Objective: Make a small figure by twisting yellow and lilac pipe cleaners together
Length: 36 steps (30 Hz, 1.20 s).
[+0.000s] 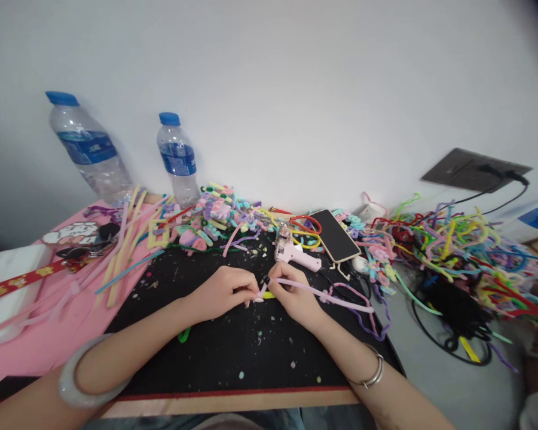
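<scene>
Right-hand grip (298,303) clamped on pink fuzzy stem (341,301), left-hand grip (226,291) on pale piece (263,291), capped bottles (178,159) beyond, contents unclear.

the left hand (222,292) and the right hand (298,298) are bare. a thick, rounded, pale grey-white bangle (67,377) is worn on the left forearm (141,343); on the right forearm (352,352), a slim, silver-coloured bracelet (377,374) is worn. below, greyish-blue clothing (278,420) is partly seen.
</scene>
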Tool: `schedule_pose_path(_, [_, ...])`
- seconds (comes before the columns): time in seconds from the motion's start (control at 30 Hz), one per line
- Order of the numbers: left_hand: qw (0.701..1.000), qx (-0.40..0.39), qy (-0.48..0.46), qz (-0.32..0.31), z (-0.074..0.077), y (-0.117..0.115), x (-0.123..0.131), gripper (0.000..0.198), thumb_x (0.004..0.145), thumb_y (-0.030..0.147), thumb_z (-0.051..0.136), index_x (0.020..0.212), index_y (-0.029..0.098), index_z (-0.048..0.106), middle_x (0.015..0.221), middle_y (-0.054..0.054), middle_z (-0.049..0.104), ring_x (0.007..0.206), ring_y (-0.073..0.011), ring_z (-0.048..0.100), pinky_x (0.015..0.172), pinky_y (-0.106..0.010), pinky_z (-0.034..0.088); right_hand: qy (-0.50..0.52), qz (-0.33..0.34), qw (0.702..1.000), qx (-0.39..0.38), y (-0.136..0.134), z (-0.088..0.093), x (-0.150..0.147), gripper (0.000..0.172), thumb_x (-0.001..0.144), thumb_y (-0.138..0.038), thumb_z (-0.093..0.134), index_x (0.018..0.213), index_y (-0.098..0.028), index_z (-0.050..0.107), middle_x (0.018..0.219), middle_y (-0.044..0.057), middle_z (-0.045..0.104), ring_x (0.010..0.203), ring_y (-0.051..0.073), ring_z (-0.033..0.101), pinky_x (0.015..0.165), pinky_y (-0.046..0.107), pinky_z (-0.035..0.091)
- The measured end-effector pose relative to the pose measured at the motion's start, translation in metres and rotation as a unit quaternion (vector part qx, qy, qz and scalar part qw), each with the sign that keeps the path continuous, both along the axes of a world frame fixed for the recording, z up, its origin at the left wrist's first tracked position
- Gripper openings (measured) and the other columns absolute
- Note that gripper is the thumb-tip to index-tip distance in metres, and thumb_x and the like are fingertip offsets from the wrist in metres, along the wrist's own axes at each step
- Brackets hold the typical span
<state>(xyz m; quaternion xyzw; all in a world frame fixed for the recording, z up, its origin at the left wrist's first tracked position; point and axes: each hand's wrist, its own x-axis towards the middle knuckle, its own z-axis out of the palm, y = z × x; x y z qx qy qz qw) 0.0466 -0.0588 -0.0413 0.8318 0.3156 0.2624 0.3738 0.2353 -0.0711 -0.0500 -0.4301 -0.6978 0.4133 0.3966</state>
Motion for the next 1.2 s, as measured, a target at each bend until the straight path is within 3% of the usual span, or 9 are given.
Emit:
schedule_pose_path(0.1, [1.000,-0.004,-0.006,0.012,0.000,-0.001,0.000,0.016,0.082,0.020,0.056,0.070,0.014,0.065,0.066,-0.001,0.065,0.061,-0.0101,0.059,0.063,-0.019,0.043,0.021,-0.002,1.000,-0.022,0.001,0.000,0.000,0.014,0.078,-0.017,0.052,0.065,-0.018,0.047,0.068,-0.002,0.049,0.062,0.011,0.044,0.057,0.024,0.036])
schedule_pose_path(0.2, [0.992,-0.104,-0.040,0.051,-0.002,0.000,0.000,0.014,0.080,0.027,0.059,0.078,0.014,0.064,0.066,-0.001,0.064,0.056,-0.0108,0.059,0.054,-0.018,0.043,0.049,-0.030,0.998,-0.004,0.001,0.004,0.000,0.014,0.079,-0.019,0.052,0.066,-0.019,0.048,0.070,-0.001,0.050,0.064,0.012,0.046,0.059,0.025,0.037])
schedule_pose_path(0.3, [0.974,-0.206,-0.075,0.048,-0.008,0.003,-0.002,0.026,0.086,0.036,0.048,0.081,0.013,0.061,0.061,-0.001,0.061,0.052,-0.0117,0.059,0.046,-0.019,0.043,0.057,-0.050,0.997,0.031,0.001,0.006,0.001,0.013,0.080,-0.020,0.053,0.068,-0.019,0.050,0.071,0.000,0.051,0.066,0.013,0.047,0.061,0.026,0.038])
schedule_pose_path(0.37, [0.964,-0.249,-0.092,0.035,-0.011,0.004,-0.001,0.033,0.089,0.039,0.042,0.078,0.013,0.059,0.061,-0.002,0.061,0.050,-0.0116,0.059,0.045,-0.019,0.043,0.053,-0.051,0.996,0.048,0.000,0.006,0.001,0.012,0.081,-0.019,0.053,0.069,-0.019,0.051,0.072,0.000,0.052,0.067,0.013,0.047,0.062,0.026,0.038])
schedule_pose_path(0.47, [0.957,-0.271,-0.099,0.028,-0.012,0.003,0.001,0.029,0.086,0.038,0.048,0.078,0.013,0.058,0.065,-0.002,0.062,0.049,-0.0106,0.059,0.045,-0.019,0.044,0.041,-0.039,0.996,0.064,-0.001,0.004,0.002,0.011,0.082,-0.018,0.052,0.071,-0.019,0.052,0.074,0.001,0.052,0.068,0.013,0.048,0.063,0.026,0.038])
schedule_pose_path(0.6, [0.965,-0.248,-0.082,0.035,-0.009,-0.001,0.004,0.022,0.081,0.034,0.056,0.076,0.013,0.059,0.059,0.001,0.060,0.048,-0.0102,0.057,0.047,-0.019,0.045,0.028,-0.023,0.997,0.071,-0.002,0.003,0.002,0.010,0.082,-0.017,0.052,0.073,-0.019,0.051,0.076,0.001,0.053,0.069,0.013,0.050,0.063,0.026,0.039])
schedule_pose_path(0.93, [0.979,-0.188,-0.064,0.035,-0.007,-0.003,0.003,0.023,0.080,0.031,0.056,0.066,0.014,0.057,0.056,0.001,0.057,0.047,-0.0099,0.057,0.047,-0.018,0.043,-0.006,0.007,0.995,0.096,-0.003,0.005,0.000,0.013,0.082,-0.018,0.052,0.070,-0.019,0.049,0.074,0.001,0.053,0.067,0.013,0.050,0.062,0.027,0.039])
schedule_pose_path(1.2, [1.000,-0.027,-0.008,0.001,0.001,-0.004,0.001,0.024,0.085,0.028,0.051,0.067,0.015,0.062,0.059,-0.001,0.060,0.054,-0.0100,0.056,0.053,-0.018,0.040,0.007,0.018,0.999,0.032,-0.002,0.003,0.000,0.016,0.081,-0.018,0.051,0.066,-0.019,0.045,0.070,-0.001,0.050,0.064,0.012,0.046,0.059,0.025,0.037])
